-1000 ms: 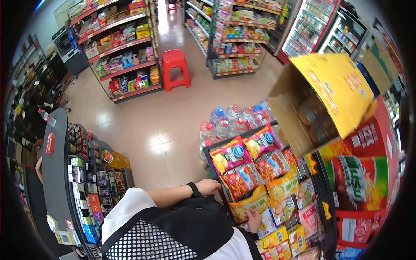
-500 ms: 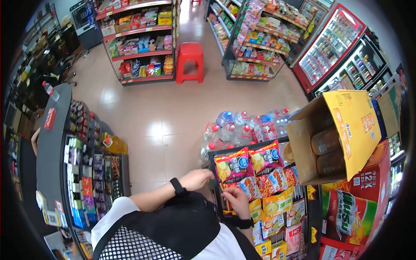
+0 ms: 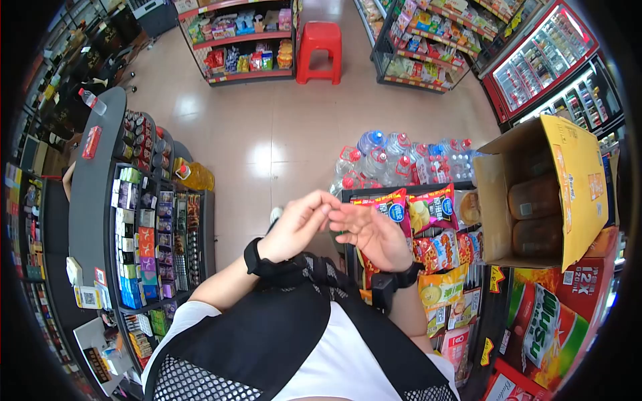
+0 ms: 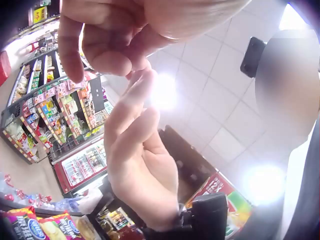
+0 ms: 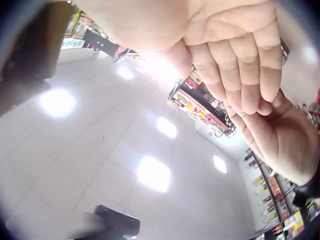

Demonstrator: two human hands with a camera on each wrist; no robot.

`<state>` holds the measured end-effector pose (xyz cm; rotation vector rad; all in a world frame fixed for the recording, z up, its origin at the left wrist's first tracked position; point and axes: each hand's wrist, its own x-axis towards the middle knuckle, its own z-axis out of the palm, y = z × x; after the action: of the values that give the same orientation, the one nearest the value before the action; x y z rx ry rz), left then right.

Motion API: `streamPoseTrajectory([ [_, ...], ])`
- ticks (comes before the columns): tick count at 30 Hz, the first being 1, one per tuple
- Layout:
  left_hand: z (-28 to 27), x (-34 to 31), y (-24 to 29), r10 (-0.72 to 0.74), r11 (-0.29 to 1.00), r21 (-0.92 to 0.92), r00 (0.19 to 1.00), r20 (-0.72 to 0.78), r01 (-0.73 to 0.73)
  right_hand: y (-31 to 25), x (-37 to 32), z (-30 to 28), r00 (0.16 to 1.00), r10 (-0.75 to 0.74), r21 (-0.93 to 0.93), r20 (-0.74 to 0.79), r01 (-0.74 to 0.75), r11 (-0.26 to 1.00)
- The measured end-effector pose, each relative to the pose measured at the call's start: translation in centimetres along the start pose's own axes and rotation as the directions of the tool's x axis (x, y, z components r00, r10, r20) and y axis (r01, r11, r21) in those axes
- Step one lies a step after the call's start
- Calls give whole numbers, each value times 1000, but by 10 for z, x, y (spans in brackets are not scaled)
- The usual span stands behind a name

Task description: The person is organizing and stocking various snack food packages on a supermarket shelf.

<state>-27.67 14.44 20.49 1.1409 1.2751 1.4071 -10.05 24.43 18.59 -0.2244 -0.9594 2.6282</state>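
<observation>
Both hands are raised in front of the chest and meet at the fingertips. My left hand (image 3: 302, 224) has its fingers curled, and nothing shows inside them. My right hand (image 3: 372, 234) is turned palm up with its fingers nearly straight, their tips touching the left hand's curled fingers. In the left wrist view the left hand (image 4: 115, 30) sits at the top, and the right hand (image 4: 140, 165) reaches up to it. Seen from the right wrist, the right hand (image 5: 225, 45) has its fingers side by side against the left hand (image 5: 280, 140). Each wrist carries a black band.
A rack of snack bags (image 3: 431, 214) stands just below and right of the hands. An open yellow cardboard box (image 3: 568, 180) of jars rests on red drink cartons (image 3: 555, 321). Water bottles (image 3: 401, 160) stand behind the rack. A grey checkout counter (image 3: 93, 194) is at the left, a red stool (image 3: 319, 43) up the aisle.
Both hands have left the snack bags on the rack and risen to chest height, where they now touch. The view has tilted further down.
</observation>
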Motion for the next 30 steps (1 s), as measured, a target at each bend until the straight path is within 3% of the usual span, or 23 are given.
streamPoseTrajectory([
  [1, -9, 1, 1, -57, 995, -80, 998, 23, 59, -2, 8, 0, 999, 46, 67, 26, -47, 997],
  [3, -21, 7, -2, 32, 993, -109, 999, -26, -34, -7, 25, 4, 994, 76, 108, 78, -84, 991],
  [8, -72, 42, 3, 77, 994, -81, 996, -36, -80, -15, 89, -1, 975, 62, 237, 212, -113, 965],
  [12, -122, 82, 3, 102, 990, -99, 995, -17, -103, -26, 151, -3, 970, 60, 206, 234, -109, 973],
  [15, -164, 113, 8, 113, 990, -83, 994, 8, -112, -36, 200, 2, 974, 58, 73, 217, -75, 995],
  [21, -237, 160, 21, 65, 997, -57, 994, 93, -60, -29, 287, -5, 959, 59, 149, 276, -103, 983],
  [24, -262, 187, 20, 222, 932, 255, 962, 159, -257, -37, 320, -9, 967, 147, 65, 205, -164, 984],
  [27, -283, 213, 16, 166, 952, 236, 976, 140, -195, -50, 355, -17, 959, 175, 38, 223, -188, 981],
  [30, -300, 245, 8, 201, 948, 229, 974, 103, -220, -69, 393, -27, 954, 193, -39, 228, -189, 981],
])
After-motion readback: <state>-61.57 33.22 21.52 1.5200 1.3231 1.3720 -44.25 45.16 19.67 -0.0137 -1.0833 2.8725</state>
